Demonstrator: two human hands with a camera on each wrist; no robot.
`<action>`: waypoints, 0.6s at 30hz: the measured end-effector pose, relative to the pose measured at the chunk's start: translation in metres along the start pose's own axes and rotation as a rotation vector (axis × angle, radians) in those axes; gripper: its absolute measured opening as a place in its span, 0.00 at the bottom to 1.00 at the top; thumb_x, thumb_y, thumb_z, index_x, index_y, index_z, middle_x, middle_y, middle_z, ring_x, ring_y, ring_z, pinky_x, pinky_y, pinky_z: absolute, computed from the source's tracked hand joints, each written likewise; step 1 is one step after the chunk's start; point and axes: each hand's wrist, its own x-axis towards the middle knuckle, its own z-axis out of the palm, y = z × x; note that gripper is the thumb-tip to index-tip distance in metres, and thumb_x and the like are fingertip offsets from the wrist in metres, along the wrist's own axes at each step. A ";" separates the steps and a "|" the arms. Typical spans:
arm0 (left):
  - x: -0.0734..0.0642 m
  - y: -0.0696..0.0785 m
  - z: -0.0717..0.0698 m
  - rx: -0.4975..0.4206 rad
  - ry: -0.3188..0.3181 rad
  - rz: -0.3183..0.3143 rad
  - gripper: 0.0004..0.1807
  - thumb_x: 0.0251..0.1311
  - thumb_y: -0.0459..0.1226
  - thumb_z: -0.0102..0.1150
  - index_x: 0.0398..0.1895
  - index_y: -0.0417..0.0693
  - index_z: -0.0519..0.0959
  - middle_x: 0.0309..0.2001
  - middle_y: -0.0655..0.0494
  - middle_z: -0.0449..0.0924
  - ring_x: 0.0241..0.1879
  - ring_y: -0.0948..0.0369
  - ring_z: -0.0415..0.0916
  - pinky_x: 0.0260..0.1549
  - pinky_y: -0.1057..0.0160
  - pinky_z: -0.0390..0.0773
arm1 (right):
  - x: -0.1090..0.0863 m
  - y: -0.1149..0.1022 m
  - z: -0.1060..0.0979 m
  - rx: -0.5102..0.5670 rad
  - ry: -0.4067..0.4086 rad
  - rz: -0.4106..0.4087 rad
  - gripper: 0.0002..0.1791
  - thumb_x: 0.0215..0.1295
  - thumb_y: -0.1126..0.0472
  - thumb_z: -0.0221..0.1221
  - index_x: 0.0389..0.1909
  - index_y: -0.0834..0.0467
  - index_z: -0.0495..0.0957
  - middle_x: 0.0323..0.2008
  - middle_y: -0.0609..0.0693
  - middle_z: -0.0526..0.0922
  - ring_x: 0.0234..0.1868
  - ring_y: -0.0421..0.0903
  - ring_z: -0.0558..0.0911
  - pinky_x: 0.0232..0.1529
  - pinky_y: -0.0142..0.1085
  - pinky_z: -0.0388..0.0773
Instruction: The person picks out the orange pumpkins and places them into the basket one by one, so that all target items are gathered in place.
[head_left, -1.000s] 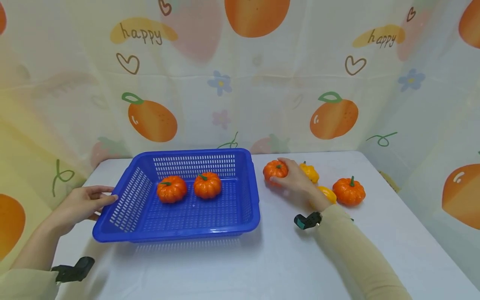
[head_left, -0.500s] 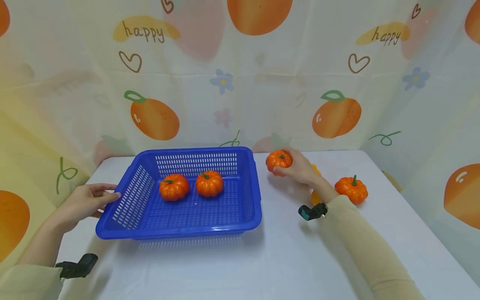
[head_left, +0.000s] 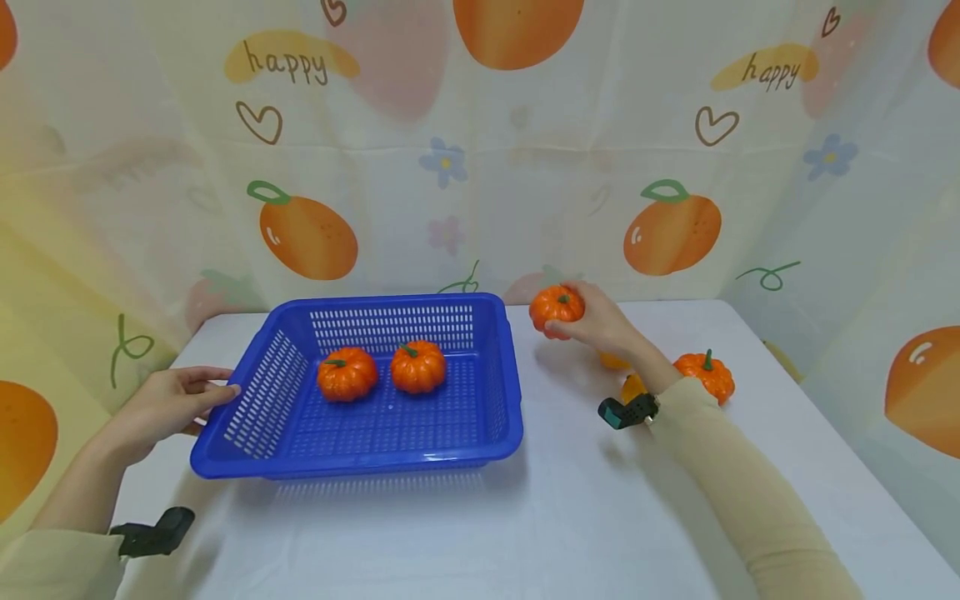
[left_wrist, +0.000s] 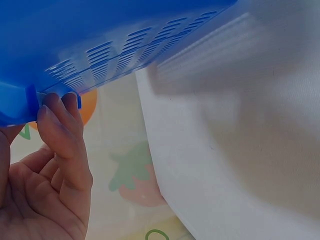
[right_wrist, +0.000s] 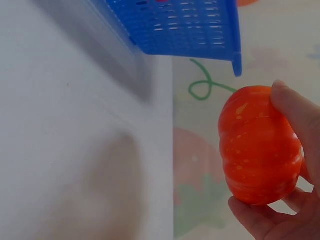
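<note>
A small orange pumpkin (head_left: pixel 557 311) with a green stem is held in my right hand (head_left: pixel 600 321), thumb on one side and fingers on the other. In the right wrist view the pumpkin (right_wrist: pixel 260 145) is raised off the white table, beside the basket. My left hand (head_left: pixel 168 408) pinches the left rim of the blue plastic basket (head_left: pixel 356 463); in the left wrist view, its fingers (left_wrist: pixel 62 127) curl up under that rim. Inside the basket sit two orange pumpkins, one on the left (head_left: pixel 347 374) and one on the right (head_left: pixel 418 367).
Right of the basket, another orange pumpkin (head_left: pixel 707 377) stands on the white table (head_left: pixel 420 533). Two yellow pieces, one farther back (head_left: pixel 613 361) and one nearer (head_left: pixel 632 388), are mostly hidden by the right forearm. A fruit-print curtain (head_left: pixel 525 183) hangs behind the table.
My right hand has lifted the pumpkin up off the table, its shadow now lying apart below. The left hand and basket have hardly moved; the view shifted slightly.
</note>
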 end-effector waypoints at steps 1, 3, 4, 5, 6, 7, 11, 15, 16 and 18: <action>0.000 0.000 0.000 0.000 -0.001 0.002 0.36 0.64 0.49 0.50 0.61 0.26 0.59 0.37 0.46 0.81 0.32 0.58 0.80 0.29 0.63 0.81 | 0.000 -0.001 -0.001 0.002 -0.001 -0.009 0.40 0.57 0.52 0.62 0.65 0.61 0.56 0.57 0.58 0.66 0.54 0.54 0.69 0.56 0.48 0.71; 0.001 0.000 0.000 0.000 -0.002 0.004 0.35 0.64 0.49 0.50 0.61 0.26 0.59 0.37 0.46 0.81 0.32 0.59 0.80 0.29 0.63 0.81 | 0.001 -0.004 -0.004 0.002 -0.002 -0.017 0.40 0.57 0.52 0.62 0.65 0.62 0.56 0.57 0.58 0.66 0.54 0.54 0.69 0.56 0.49 0.71; 0.001 0.000 0.000 0.000 -0.001 0.006 0.35 0.64 0.48 0.50 0.61 0.26 0.59 0.37 0.46 0.81 0.32 0.59 0.80 0.29 0.62 0.81 | 0.001 -0.005 -0.005 0.002 -0.002 -0.024 0.40 0.57 0.52 0.62 0.65 0.62 0.56 0.57 0.59 0.66 0.54 0.55 0.69 0.56 0.49 0.71; 0.001 0.000 0.000 0.000 -0.001 0.007 0.35 0.64 0.48 0.50 0.61 0.26 0.59 0.37 0.46 0.81 0.32 0.59 0.80 0.29 0.62 0.81 | 0.002 -0.006 -0.005 0.001 -0.004 -0.029 0.40 0.57 0.52 0.62 0.65 0.62 0.56 0.58 0.59 0.66 0.55 0.55 0.69 0.56 0.49 0.70; 0.001 0.000 0.000 0.001 0.000 0.008 0.35 0.64 0.48 0.50 0.61 0.25 0.59 0.37 0.46 0.81 0.32 0.59 0.80 0.29 0.62 0.81 | 0.002 -0.007 -0.006 0.000 -0.005 -0.034 0.40 0.57 0.52 0.62 0.66 0.62 0.55 0.58 0.59 0.65 0.55 0.54 0.69 0.56 0.49 0.70; 0.000 0.000 0.000 0.002 0.001 0.008 0.35 0.64 0.48 0.50 0.61 0.25 0.59 0.37 0.46 0.81 0.32 0.59 0.80 0.29 0.62 0.81 | 0.003 -0.008 -0.007 0.003 -0.006 -0.037 0.40 0.57 0.52 0.62 0.66 0.61 0.55 0.59 0.59 0.65 0.55 0.54 0.69 0.56 0.49 0.70; 0.000 0.000 0.000 -0.001 0.001 0.008 0.35 0.64 0.48 0.50 0.61 0.25 0.59 0.37 0.46 0.81 0.32 0.59 0.80 0.29 0.62 0.81 | 0.006 -0.013 -0.010 0.002 -0.017 -0.058 0.40 0.57 0.53 0.62 0.66 0.62 0.55 0.59 0.59 0.64 0.55 0.54 0.69 0.57 0.48 0.70; 0.000 0.000 0.000 -0.001 0.002 0.009 0.35 0.64 0.48 0.50 0.61 0.25 0.59 0.37 0.46 0.81 0.31 0.59 0.80 0.29 0.62 0.81 | 0.008 -0.019 -0.011 -0.009 -0.015 -0.083 0.40 0.57 0.53 0.63 0.66 0.62 0.56 0.59 0.58 0.66 0.55 0.53 0.69 0.57 0.47 0.70; 0.000 0.000 0.000 -0.001 0.002 0.009 0.35 0.64 0.48 0.50 0.61 0.25 0.59 0.37 0.46 0.81 0.31 0.59 0.80 0.29 0.62 0.81 | 0.008 -0.021 -0.012 -0.015 -0.012 -0.084 0.40 0.56 0.53 0.63 0.66 0.61 0.56 0.58 0.58 0.66 0.55 0.53 0.69 0.57 0.47 0.70; 0.000 0.000 0.000 0.000 0.003 0.007 0.35 0.64 0.48 0.50 0.61 0.25 0.59 0.37 0.46 0.81 0.31 0.59 0.80 0.29 0.62 0.81 | 0.007 -0.025 -0.012 -0.024 -0.012 -0.085 0.40 0.56 0.52 0.63 0.66 0.60 0.57 0.59 0.57 0.66 0.55 0.53 0.69 0.57 0.48 0.70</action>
